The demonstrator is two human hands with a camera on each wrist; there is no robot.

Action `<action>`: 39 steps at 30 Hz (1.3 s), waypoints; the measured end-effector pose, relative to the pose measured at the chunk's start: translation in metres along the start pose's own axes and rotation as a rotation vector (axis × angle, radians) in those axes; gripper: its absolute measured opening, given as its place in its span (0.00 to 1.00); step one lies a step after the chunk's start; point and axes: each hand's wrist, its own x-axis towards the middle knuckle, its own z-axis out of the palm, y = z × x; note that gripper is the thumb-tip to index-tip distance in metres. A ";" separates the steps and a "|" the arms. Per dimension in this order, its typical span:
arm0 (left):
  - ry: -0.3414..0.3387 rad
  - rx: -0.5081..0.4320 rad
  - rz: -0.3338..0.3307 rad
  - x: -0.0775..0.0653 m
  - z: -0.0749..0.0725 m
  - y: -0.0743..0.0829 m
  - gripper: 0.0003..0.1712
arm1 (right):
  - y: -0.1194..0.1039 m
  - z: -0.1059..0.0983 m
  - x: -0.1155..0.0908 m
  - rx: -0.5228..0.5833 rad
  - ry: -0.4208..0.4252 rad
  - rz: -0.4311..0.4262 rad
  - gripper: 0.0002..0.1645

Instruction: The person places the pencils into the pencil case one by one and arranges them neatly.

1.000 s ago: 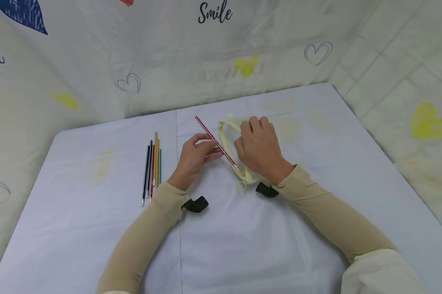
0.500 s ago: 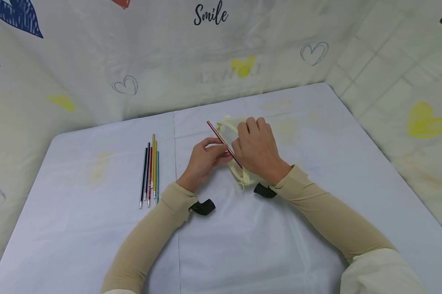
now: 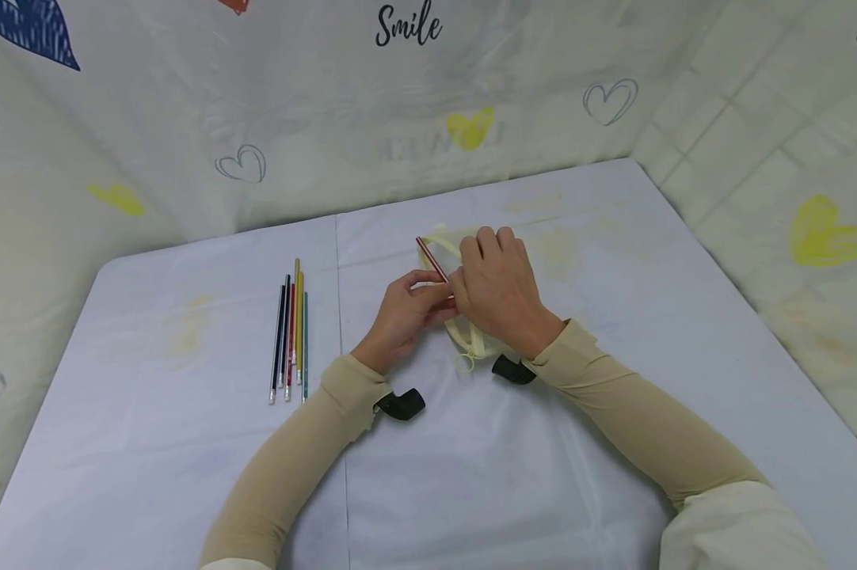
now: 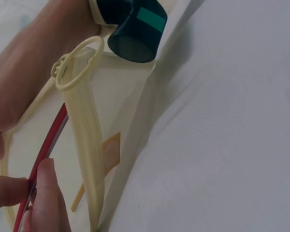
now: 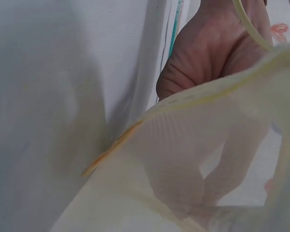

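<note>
A red pencil point(image 3: 431, 258) is pinched between the thumb and fingers of my left hand point(image 3: 400, 321). In the left wrist view the pencil point(image 4: 47, 140) slants behind the near zipper edge, its far end inside the pale yellow, see-through zip pouch point(image 4: 84, 145). The mouth of the pouch gapes, and a ring pull hangs at one end of the zipper. My right hand point(image 3: 500, 285) grips the pouch's far side with curled fingers; its fingertips are hidden in the head view. Through the sheer pouch point(image 5: 193, 125), the right wrist view shows the left hand point(image 5: 208, 53).
Several pencils point(image 3: 296, 324), dark, red, yellow and teal, lie side by side left of the hands on the white-covered table point(image 3: 186, 443). A small orange-tan tag point(image 4: 111, 153) sits on the pouch's side. A printed curtain point(image 3: 314, 95) hangs behind the table.
My left hand has moved right toward the right hand, carrying the red pencil. The pencil's lower end has passed into the pouch. My right hand has stayed nearly in place.
</note>
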 end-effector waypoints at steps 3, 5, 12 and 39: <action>0.001 0.008 -0.007 0.001 0.001 0.000 0.11 | 0.000 0.000 0.000 0.000 -0.011 0.000 0.12; 0.004 0.016 -0.011 0.001 0.002 0.000 0.10 | 0.000 -0.001 0.000 -0.001 -0.021 0.001 0.12; 0.010 0.027 -0.032 0.002 0.003 -0.002 0.12 | -0.002 -0.002 0.000 -0.012 0.001 -0.019 0.14; 0.000 0.132 -0.017 -0.008 -0.019 0.009 0.21 | -0.002 -0.003 0.001 -0.068 0.098 -0.063 0.13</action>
